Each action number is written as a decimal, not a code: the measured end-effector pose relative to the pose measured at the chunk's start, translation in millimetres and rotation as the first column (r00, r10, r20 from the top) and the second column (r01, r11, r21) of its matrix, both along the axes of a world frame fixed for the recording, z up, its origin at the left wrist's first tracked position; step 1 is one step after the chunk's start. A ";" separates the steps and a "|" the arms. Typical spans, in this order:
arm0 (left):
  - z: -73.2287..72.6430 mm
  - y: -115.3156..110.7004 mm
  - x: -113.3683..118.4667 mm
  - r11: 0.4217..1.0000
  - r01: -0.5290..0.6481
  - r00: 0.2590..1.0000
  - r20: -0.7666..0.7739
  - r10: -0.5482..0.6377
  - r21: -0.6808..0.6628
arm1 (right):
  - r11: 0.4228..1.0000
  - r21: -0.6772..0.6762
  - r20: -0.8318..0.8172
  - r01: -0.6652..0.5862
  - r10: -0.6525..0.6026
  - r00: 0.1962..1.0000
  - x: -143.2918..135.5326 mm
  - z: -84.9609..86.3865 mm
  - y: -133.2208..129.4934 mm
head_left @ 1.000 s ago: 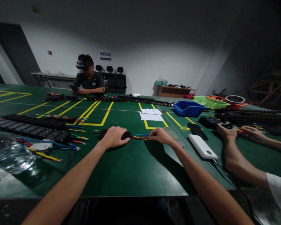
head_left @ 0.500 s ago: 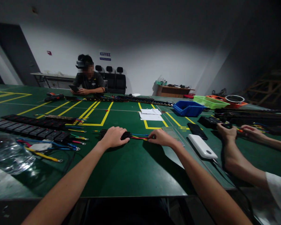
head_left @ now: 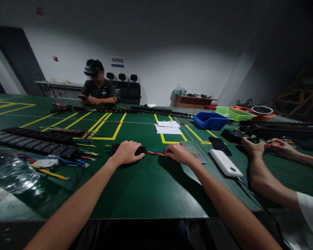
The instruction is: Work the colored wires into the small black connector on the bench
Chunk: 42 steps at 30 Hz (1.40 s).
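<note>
My left hand [head_left: 127, 152] is closed over a black block-shaped unit [head_left: 140, 150] lying on the green table. Blue, yellow and red wires [head_left: 155, 152] run from the unit's right end. My right hand [head_left: 177, 152] pinches the far ends of these wires, and its fingers hide the tips. On the unit's left side, short wire ends [head_left: 107, 146] stick out past my left hand. Under and behind my right wrist lies a clear flat sheet or case [head_left: 194, 151].
On the left are rows of black units [head_left: 41, 146], lugged cables [head_left: 54, 172] and a clear plastic bottle [head_left: 10, 172]. To the right lie a black phone [head_left: 220, 145] and a white power bank [head_left: 225, 163]. A co-worker's hand [head_left: 254, 147] works beyond them. A blue bin [head_left: 210, 121] and papers [head_left: 168, 128] sit farther back.
Both my hands stay in place on the black unit and its wires. The co-worker's hands on the right shift slightly.
</note>
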<state>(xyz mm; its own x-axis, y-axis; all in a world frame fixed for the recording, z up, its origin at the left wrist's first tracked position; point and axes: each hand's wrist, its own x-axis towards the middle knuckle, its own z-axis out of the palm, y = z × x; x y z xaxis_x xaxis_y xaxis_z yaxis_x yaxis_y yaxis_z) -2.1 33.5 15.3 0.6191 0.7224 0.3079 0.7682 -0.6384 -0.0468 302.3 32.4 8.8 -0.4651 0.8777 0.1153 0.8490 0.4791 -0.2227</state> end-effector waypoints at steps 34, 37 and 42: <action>-2.1 0.7 -0.7 1.000 0.004 1.000 0.002 -0.004 0.012 | 0.998 -0.022 -0.051 -0.054 0.052 0.997 3.5 -2.6 3.6; -2.0 0.8 -0.9 1.000 0.009 1.000 -0.002 -0.009 0.009 | 0.999 0.001 -0.052 -0.032 0.032 0.998 2.2 -3.1 3.2; -1.6 0.5 -0.7 1.000 0.004 1.000 0.001 -0.004 0.006 | 0.999 0.047 -0.102 0.006 -0.001 0.995 -0.2 -1.3 0.8</action>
